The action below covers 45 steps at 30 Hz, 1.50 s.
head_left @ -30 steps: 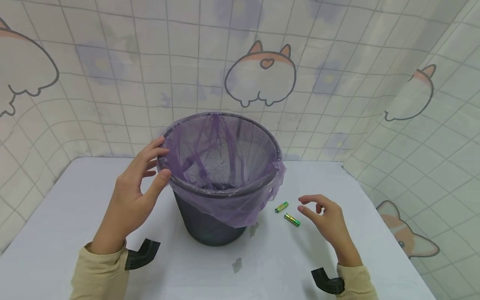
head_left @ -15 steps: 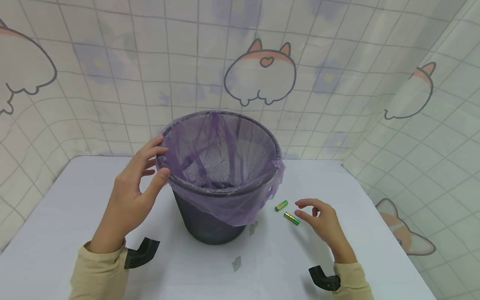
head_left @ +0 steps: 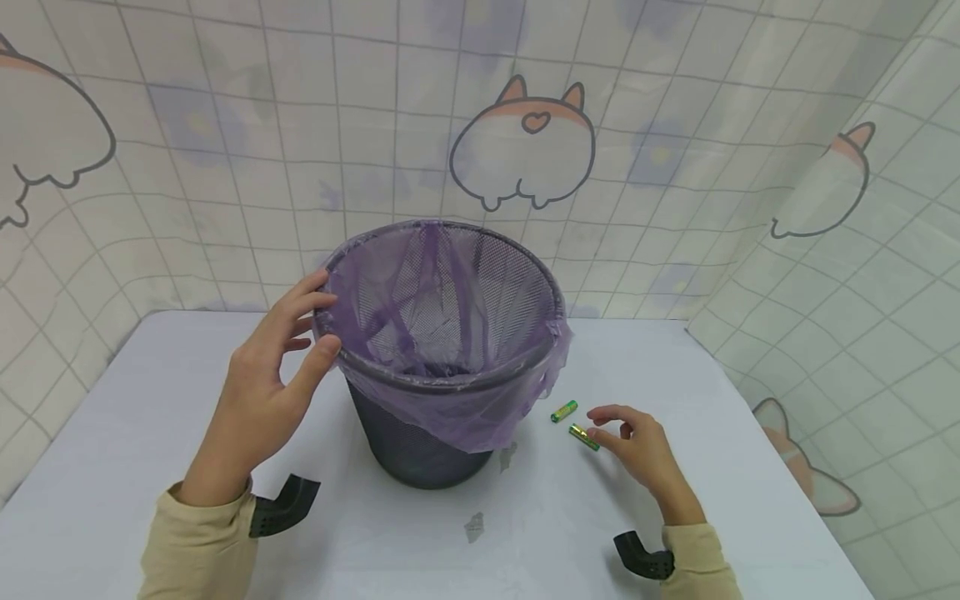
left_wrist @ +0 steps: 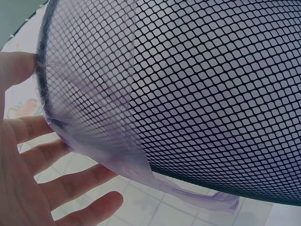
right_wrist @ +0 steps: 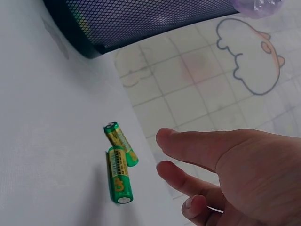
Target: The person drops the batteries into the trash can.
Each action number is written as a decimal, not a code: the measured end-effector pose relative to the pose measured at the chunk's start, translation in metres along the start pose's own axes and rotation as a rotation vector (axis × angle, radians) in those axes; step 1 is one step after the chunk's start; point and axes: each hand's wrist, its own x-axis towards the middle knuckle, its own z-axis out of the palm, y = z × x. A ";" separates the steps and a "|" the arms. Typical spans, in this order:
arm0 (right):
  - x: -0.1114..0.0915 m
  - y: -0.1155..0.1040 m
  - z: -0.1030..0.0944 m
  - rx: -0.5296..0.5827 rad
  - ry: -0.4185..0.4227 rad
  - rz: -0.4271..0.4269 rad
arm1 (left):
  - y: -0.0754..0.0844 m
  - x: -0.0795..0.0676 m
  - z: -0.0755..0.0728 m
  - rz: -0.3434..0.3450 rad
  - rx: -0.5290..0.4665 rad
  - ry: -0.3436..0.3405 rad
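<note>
In the head view, a black mesh wastebasket stands on the table, lined with a thin purple bag folded over its rim. My left hand rests on the left side of that rim, thumb and fingers spread. The left wrist view shows its fingertips straight along the bag's edge. To the right of the basket lie two green and gold batteries, a farther battery and a nearer battery. Close over the nearer one is my right hand, with a gap between thumb and forefinger and nothing held.
The white table carries small grey marks in front of the basket. A tile-patterned curtain with cartoon dogs hangs behind and at both sides. Each wrist wears a black mount.
My right hand has moved left and down, closer to the nearer battery. The left hand, the basket and both batteries stay where they were.
</note>
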 end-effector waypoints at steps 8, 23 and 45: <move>0.006 0.006 0.004 -0.016 -0.027 0.022 | 0.002 0.001 -0.001 -0.014 -0.015 0.002; 0.009 0.011 0.012 -0.002 -0.057 0.088 | 0.002 0.003 -0.001 -0.022 -0.009 -0.007; 0.004 0.010 0.024 -0.092 -0.016 0.068 | 0.000 -0.001 -0.001 -0.025 -0.025 -0.008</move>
